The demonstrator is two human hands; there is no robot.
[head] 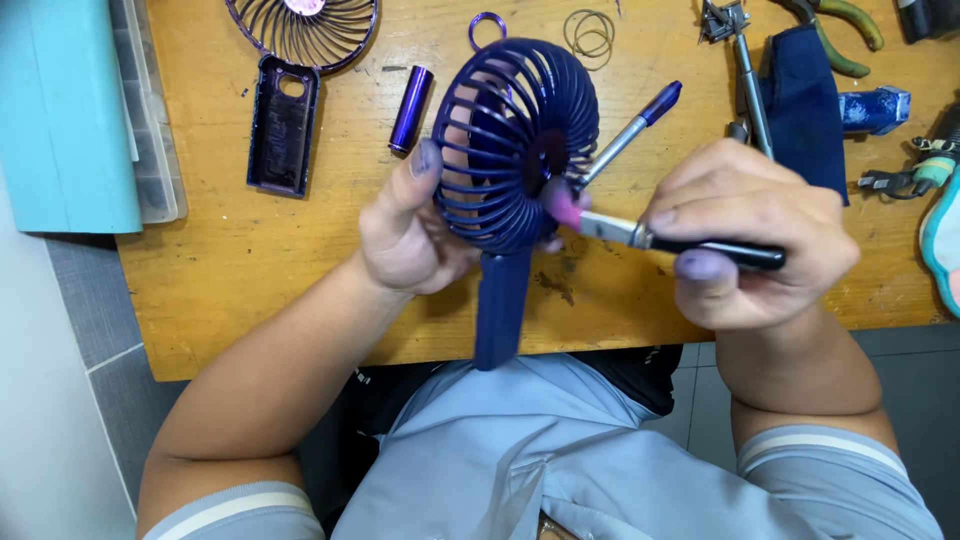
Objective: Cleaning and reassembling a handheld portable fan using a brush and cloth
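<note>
Head view. Dark blue plastic handheld fan (510, 160), round ribbed grille cage on a straight handle, is held over the near edge of the worn wooden workbench (250, 270). Its long axis runs from the cage, farther out, down the handle toward the person's body.

Left hand (405, 235) is closed around the cage's left side where it joins the handle, thumb up along the ribs.

Right hand (745, 235) is closed on a slim black-handled tool with a bright metal shank (680, 245), lying nearly level and pointing left. Its tip sits at the cage's hub on the right, touching or just short; I cannot tell which. So the fan lies directly left of the right hand, and the left hand is the nearer.

On the bench beyond: a detached round grille (305, 35), a dark flat cover plate (283, 125), a glossy purple cylinder (410, 108), green-handled pliers (840, 30).
</note>
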